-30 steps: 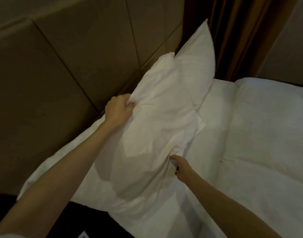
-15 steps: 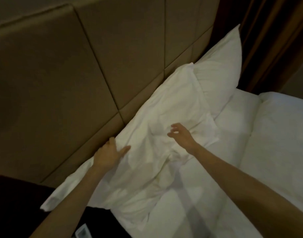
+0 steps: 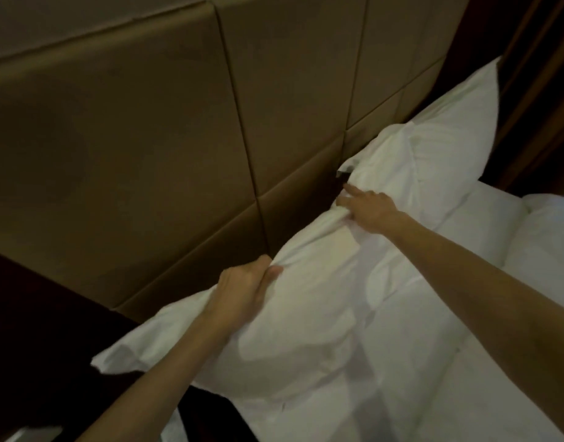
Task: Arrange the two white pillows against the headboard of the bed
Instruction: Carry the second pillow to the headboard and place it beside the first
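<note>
A near white pillow lies at the head of the bed, its long top edge close to the tan padded headboard. My left hand grips that top edge near its left part, fingers curled over the fabric. My right hand pinches the same pillow's top edge farther right, beside a dark gap at the headboard. A second white pillow leans upright against the headboard beyond it, its corner pointing up.
A white duvet covers the bed to the right. Brown curtains hang at the far right behind the second pillow. Dark floor or furniture lies left of the bed.
Both hands have moved up to the near pillow's top edge and closed on it; half a second ago they lay open on its face. The view has shifted closer to the headboard.
</note>
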A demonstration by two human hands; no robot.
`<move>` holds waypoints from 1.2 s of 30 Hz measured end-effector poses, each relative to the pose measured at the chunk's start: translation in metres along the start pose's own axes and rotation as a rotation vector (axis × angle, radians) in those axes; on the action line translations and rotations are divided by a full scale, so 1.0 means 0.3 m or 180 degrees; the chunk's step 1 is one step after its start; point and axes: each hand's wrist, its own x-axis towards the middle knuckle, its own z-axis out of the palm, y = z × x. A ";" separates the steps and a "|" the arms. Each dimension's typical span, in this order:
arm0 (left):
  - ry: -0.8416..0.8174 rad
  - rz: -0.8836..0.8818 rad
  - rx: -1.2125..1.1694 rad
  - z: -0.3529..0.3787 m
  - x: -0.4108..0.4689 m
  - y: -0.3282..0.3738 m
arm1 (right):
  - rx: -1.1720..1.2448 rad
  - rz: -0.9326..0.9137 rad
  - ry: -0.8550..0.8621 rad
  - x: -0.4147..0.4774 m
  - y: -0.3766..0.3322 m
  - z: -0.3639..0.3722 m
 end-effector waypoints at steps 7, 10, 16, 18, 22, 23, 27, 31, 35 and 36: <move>0.0778 -0.0119 -0.0008 -0.138 0.069 0.031 | 0.0695 0.0643 0.1437 0.036 -0.014 -0.119; 0.0948 -0.0370 -0.0053 -0.175 0.064 -0.012 | 0.1143 0.0685 0.1606 0.076 -0.068 -0.149; 0.0561 -0.1004 0.0293 -0.072 0.019 -0.163 | 0.1947 0.0574 0.0706 0.128 -0.125 -0.091; 0.0398 -0.1272 0.0342 -0.029 -0.003 -0.218 | 0.1895 0.0516 0.0352 0.135 -0.157 -0.055; 0.0270 -0.1218 0.0764 0.016 -0.051 -0.254 | 0.1915 0.0643 0.0262 0.148 -0.173 -0.032; 0.0227 -0.1206 0.0900 0.020 -0.059 -0.254 | 0.1905 0.0662 0.0301 0.152 -0.169 -0.033; 0.0109 -0.1273 0.1095 0.015 -0.039 -0.231 | 0.1851 0.0816 0.0611 0.165 -0.165 -0.047; 0.0686 -0.0956 0.1048 -0.010 0.015 -0.198 | 0.1822 0.1042 0.1100 0.193 -0.168 -0.080; 0.0966 -0.0603 0.1649 -0.031 0.045 -0.202 | 0.2089 0.1127 0.1282 0.228 -0.172 -0.105; 0.0919 -0.0633 0.1816 -0.032 0.041 -0.208 | 0.2130 0.1042 0.1176 0.230 -0.174 -0.104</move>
